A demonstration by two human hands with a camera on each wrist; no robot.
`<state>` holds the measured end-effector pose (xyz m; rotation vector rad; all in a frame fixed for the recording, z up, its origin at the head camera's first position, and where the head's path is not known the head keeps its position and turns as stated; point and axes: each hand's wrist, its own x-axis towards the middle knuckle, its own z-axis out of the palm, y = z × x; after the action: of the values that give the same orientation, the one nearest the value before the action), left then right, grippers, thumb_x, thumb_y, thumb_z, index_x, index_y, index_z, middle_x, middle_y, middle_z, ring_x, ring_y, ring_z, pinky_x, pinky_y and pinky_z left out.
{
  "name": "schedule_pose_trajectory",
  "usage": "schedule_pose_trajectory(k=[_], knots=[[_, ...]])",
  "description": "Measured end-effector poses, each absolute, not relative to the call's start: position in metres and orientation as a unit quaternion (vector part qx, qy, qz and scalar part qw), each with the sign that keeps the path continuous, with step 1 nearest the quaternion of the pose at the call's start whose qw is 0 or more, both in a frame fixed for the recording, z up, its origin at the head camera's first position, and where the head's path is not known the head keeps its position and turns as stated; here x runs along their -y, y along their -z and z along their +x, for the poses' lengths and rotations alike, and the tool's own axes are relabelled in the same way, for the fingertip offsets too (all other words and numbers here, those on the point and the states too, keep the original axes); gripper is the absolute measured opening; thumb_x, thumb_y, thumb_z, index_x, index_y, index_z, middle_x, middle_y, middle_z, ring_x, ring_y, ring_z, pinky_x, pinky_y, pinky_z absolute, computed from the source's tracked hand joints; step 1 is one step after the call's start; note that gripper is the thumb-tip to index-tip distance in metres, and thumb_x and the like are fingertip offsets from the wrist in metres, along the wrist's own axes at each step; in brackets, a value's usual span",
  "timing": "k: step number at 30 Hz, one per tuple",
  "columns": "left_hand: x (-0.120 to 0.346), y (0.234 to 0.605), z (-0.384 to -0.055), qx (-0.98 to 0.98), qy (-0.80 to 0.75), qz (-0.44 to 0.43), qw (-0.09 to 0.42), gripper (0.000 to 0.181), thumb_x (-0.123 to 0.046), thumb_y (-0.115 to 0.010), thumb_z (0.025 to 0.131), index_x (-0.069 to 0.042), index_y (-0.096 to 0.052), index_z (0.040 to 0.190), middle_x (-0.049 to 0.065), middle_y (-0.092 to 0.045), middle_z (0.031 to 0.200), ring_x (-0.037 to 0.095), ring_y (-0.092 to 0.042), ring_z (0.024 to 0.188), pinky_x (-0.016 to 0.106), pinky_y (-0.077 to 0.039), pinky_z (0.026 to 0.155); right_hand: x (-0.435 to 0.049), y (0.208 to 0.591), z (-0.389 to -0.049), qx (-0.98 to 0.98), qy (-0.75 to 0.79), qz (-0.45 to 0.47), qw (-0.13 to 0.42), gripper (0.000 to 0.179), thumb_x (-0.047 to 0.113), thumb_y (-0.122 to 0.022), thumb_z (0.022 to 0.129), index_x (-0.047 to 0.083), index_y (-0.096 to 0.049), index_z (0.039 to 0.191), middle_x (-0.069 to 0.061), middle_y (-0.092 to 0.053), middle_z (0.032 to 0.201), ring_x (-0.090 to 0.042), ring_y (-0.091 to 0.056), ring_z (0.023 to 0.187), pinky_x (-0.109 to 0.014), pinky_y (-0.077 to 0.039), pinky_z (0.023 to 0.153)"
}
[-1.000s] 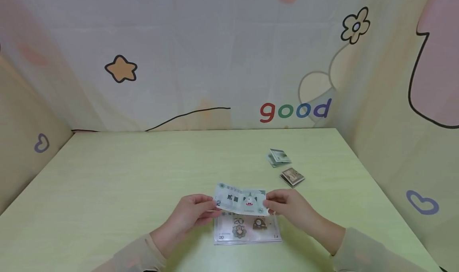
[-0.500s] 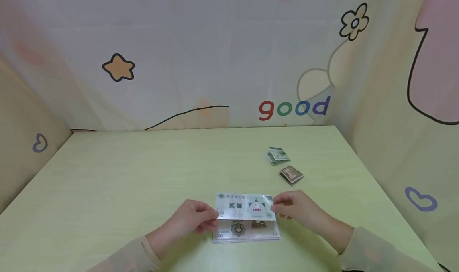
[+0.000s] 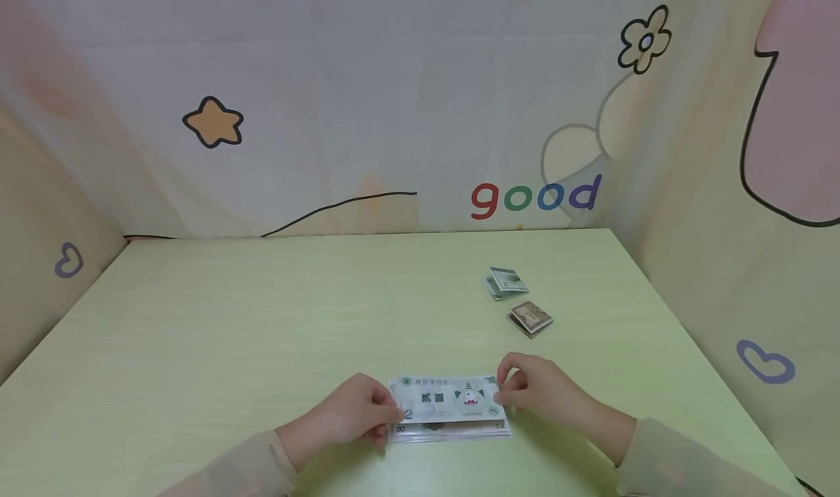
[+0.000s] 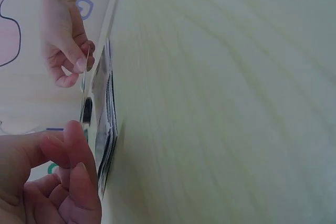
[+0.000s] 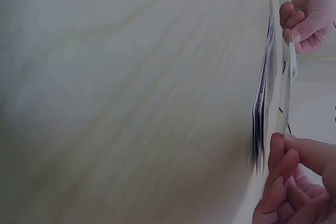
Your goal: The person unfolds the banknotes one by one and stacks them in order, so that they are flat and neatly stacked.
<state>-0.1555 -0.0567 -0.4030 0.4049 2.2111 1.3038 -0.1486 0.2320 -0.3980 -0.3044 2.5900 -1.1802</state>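
Note:
A pale green play banknote (image 3: 453,398) marked 2, with a cartoon face, is stretched flat between both hands. My left hand (image 3: 354,413) pinches its left end between thumb and fingers. At the other end my right hand (image 3: 538,384) pinches the right edge. Just beneath it lies a stack of banknotes (image 3: 459,433) with a 20 note on top, mostly covered in the head view. The right wrist view shows a gap between the held note (image 5: 288,95) and the stack (image 5: 261,114) on the table.
Farther back on the right of the pale wooden table (image 3: 262,322) lie a folded green banknote (image 3: 507,282) and a folded brown banknote (image 3: 531,317). A printed curtain (image 3: 367,103) rises behind the table and along both sides.
The 2 note, earlier tilted and bent above the stack, is now flat and nearer the person, covering more of the 20 note. Both hands have moved down with it, still pinching its ends.

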Motion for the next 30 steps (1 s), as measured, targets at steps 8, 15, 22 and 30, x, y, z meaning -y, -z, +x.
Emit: schedule_pose_trajectory(k=[8,15,22,30], knots=[[0.055,0.402,-0.156,-0.841,-0.434,0.174,0.272,0.021,-0.01,-0.066,0.085,-0.004,-0.062,0.065,-0.002,-0.05,0.048,0.007,-0.048,0.042,0.019,-0.03,0.042,-0.227,0.401,-0.15,-0.921,0.328,-0.167,0.126,0.014,0.007,-0.07,0.081,0.014,-0.058,0.079,0.007,-0.054,0.066,-0.011,-0.047,0.062,-0.025,-0.04,0.057],[0.053,0.406,-0.156,-0.854,-0.406,0.179,0.274,0.023,-0.009,-0.068,0.083,-0.006,-0.06,0.062,-0.003,-0.049,0.047,0.007,-0.048,0.04,0.018,-0.029,0.041,-0.221,0.396,-0.151,-0.925,0.3,-0.177,0.153,0.014,0.003,-0.068,0.081,0.012,-0.059,0.077,0.007,-0.054,0.07,-0.013,-0.048,0.067,-0.027,-0.041,0.062],[0.051,0.403,-0.158,-0.861,-0.383,0.176,0.284,0.023,-0.007,-0.067,0.082,-0.005,-0.058,0.061,0.0,-0.053,0.051,0.008,-0.049,0.041,0.017,-0.028,0.04,-0.217,0.394,-0.15,-0.93,0.265,-0.192,0.166,0.015,0.004,-0.068,0.083,0.014,-0.058,0.077,0.007,-0.052,0.07,-0.013,-0.048,0.068,-0.026,-0.042,0.063],[0.047,0.395,-0.162,-0.872,-0.349,0.162,0.303,0.026,-0.006,-0.068,0.081,-0.004,-0.055,0.059,0.0,-0.053,0.054,0.009,-0.052,0.041,0.017,-0.029,0.04,-0.205,0.391,-0.141,-0.955,0.168,-0.2,0.139,0.01,0.005,-0.068,0.082,0.013,-0.062,0.08,0.008,-0.057,0.074,-0.011,-0.047,0.067,-0.029,-0.043,0.064]])
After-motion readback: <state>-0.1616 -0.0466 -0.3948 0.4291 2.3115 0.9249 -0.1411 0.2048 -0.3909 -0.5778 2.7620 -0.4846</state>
